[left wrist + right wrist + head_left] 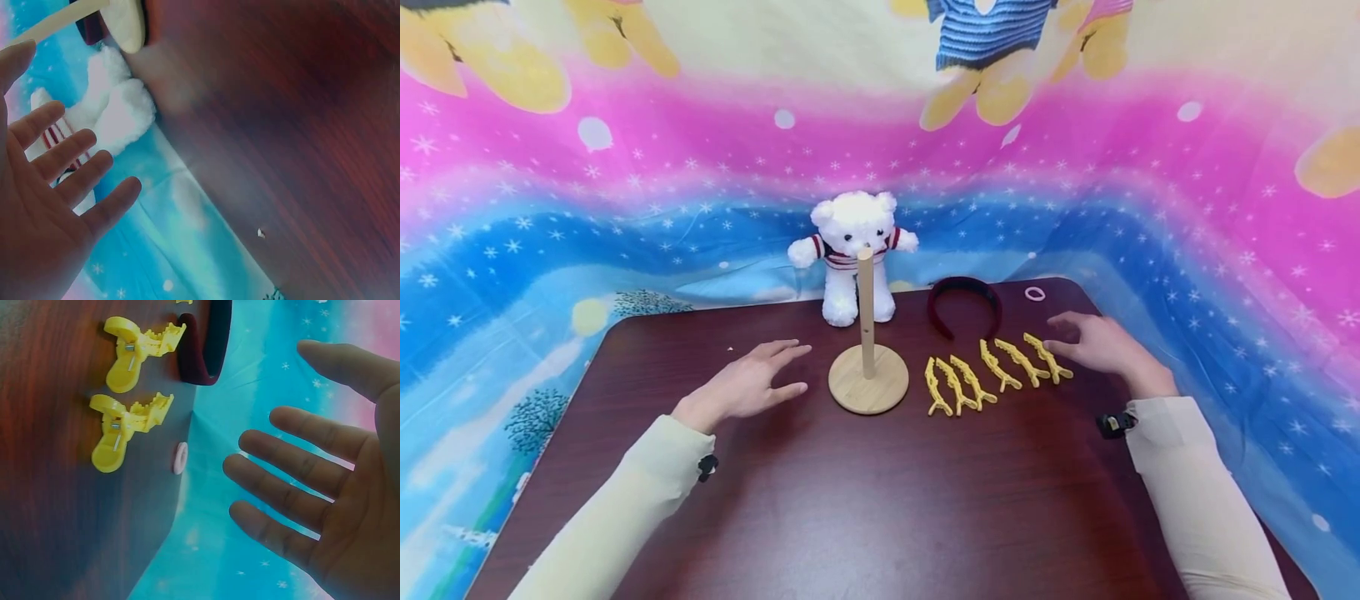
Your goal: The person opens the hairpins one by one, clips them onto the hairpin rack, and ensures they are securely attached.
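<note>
My left hand (747,385) hovers over the table left of a wooden stand (867,317), fingers spread and holding nothing. In the left wrist view the palm (44,219) faces the camera with its fingers apart. On the other side my right hand (1101,346) is nearest the rightmost of several yellow hair clips (1048,358); the right wrist view shows bare space between its extended fingers (281,487) and the clips (128,425). These clips lie in a row right of the stand. Behind them are a dark red headband (933,312) and a small pink hair tie (1034,294).
A white teddy bear (853,217) in a striped top is at the table's back edge, behind the stand's upright post. Printed cloth (700,192) hangs behind and beside the dark wooden table (850,500). A tiny white scrap (261,233) lies near the back left edge.
</note>
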Demonstrator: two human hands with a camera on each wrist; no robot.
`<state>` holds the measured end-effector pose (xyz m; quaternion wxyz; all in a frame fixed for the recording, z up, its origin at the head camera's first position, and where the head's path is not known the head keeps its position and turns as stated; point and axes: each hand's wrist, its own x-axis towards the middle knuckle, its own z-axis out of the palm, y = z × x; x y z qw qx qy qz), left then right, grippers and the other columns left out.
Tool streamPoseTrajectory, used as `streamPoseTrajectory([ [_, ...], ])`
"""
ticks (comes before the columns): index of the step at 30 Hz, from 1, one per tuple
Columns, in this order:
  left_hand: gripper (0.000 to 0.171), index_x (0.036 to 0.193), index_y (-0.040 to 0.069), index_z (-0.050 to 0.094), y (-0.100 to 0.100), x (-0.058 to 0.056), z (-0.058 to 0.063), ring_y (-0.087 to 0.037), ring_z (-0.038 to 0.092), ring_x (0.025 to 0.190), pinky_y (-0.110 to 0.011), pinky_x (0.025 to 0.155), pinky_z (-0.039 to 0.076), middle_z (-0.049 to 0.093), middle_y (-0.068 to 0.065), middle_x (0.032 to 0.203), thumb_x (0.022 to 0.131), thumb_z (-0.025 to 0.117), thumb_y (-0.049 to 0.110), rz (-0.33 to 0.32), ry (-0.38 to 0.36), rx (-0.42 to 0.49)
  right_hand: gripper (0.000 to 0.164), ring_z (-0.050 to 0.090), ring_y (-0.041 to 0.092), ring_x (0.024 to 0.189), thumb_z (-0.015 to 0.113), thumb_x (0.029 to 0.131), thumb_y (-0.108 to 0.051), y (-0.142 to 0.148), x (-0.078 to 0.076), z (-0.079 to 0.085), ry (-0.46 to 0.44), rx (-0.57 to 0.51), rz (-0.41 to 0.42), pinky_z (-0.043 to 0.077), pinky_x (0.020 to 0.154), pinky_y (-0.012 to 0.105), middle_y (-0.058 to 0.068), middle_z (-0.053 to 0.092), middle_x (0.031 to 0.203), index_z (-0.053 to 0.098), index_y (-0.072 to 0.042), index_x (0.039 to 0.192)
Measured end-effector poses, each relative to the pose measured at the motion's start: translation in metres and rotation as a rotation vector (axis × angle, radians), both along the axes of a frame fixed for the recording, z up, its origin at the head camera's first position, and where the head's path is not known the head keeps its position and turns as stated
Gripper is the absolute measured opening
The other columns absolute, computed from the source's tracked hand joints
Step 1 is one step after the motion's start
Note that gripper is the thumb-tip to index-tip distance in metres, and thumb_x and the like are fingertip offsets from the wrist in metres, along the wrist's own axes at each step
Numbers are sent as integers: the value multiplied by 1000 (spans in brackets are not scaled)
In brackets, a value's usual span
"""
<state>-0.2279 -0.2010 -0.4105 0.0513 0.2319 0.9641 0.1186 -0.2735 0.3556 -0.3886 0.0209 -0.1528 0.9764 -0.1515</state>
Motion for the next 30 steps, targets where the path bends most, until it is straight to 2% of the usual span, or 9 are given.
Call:
streamPoseTrajectory([
  [5,73,155,26,38,8,0,-3,-34,37,146,-55,115,37,38,-12,159,93,61,57,-19,-14,-14,58,66,39,110,63,96,-46,3,-2,-6,-20,-35,3,50,94,57,22,70,120,59,-3,133],
  [11,71,155,25,38,17,0,-8,-33,35,147,-53,115,37,36,-11,160,94,62,52,-44,-21,-7,52,66,38,110,65,96,-42,7,-2,-11,-45,-57,-8,49,94,57,20,70,120,62,-3,130],
  [23,72,157,24,34,33,-1,-28,-30,33,149,-50,114,39,31,-10,163,95,61,51,-93,2,8,46,68,30,102,67,94,-40,8,3,-20,-80,-66,-44,52,88,51,11,74,111,67,-5,124],
  [30,71,157,26,34,42,-1,-35,-30,31,150,-49,115,39,29,-11,164,96,60,51,-111,-15,-1,48,68,26,99,69,93,-43,13,5,-27,-99,-72,-59,52,85,48,10,74,110,67,-6,124],
])
